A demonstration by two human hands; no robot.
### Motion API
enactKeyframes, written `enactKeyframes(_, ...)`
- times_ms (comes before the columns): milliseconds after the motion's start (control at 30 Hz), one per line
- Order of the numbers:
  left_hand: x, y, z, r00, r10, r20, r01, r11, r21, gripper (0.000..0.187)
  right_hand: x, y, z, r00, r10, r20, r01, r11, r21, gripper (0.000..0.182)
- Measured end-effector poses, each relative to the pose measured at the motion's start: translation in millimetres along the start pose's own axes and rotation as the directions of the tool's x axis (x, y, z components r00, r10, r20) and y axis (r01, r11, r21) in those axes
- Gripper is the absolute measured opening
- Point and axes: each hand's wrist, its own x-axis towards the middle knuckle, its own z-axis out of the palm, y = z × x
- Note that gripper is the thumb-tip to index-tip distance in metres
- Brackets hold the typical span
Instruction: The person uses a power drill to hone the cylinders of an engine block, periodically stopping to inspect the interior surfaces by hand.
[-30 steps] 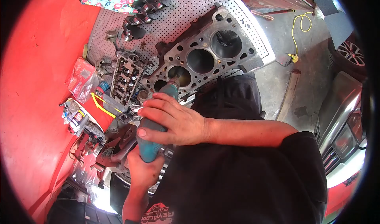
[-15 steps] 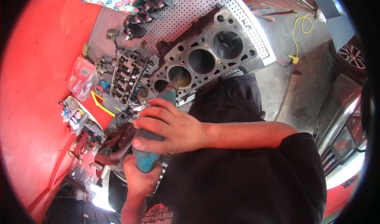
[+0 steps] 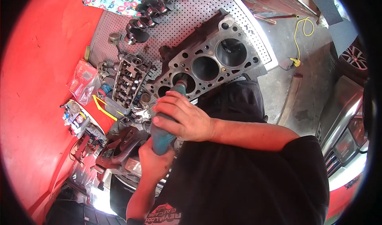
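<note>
A teal power drill (image 3: 161, 139) points up toward the engine block (image 3: 203, 51), which lies with its deck and round cylinder bores facing me. The drill's chuck (image 3: 181, 83) is at the mouth of the second bore from the left; whatever it carries inside is hidden. My right hand (image 3: 185, 119) wraps over the drill's body from the right. Lower down, my left hand (image 3: 156, 161) is closed around its rear end, and its grip is partly covered by the drill. Left of the block rests a cylinder head (image 3: 128, 81) with its valve gear showing.
A crankshaft (image 3: 149, 10) lies on the perforated metal table (image 3: 195, 6) beside a floral cloth (image 3: 115, 0). A piston (image 3: 114, 38) and plastic bags (image 3: 83, 81) sit near the red wall (image 3: 39, 66). A yellow cord (image 3: 296, 38) runs over the floor; a vehicle (image 3: 346, 133) stands right.
The drill and both my hands have moved up and to the right in view. The chuck now reaches the bore's mouth, hiding the shaft seen before. The whole view has shifted slightly.
</note>
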Motion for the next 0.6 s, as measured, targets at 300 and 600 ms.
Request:
enactKeyframes(300,29,-1,15,0.999,0.015,0.03,-0.016,1.0,0.024,0.023,-6,9,-4,0.985,0.172,0.018,-0.171,0.984,-0.053,0.055)
enactKeyframes(600,50,4,28,0.997,0.026,0.068,-0.028,0.999,0.019,0.022,-11,14,-8,0.958,0.279,0.067,-0.269,0.954,-0.13,0.06)
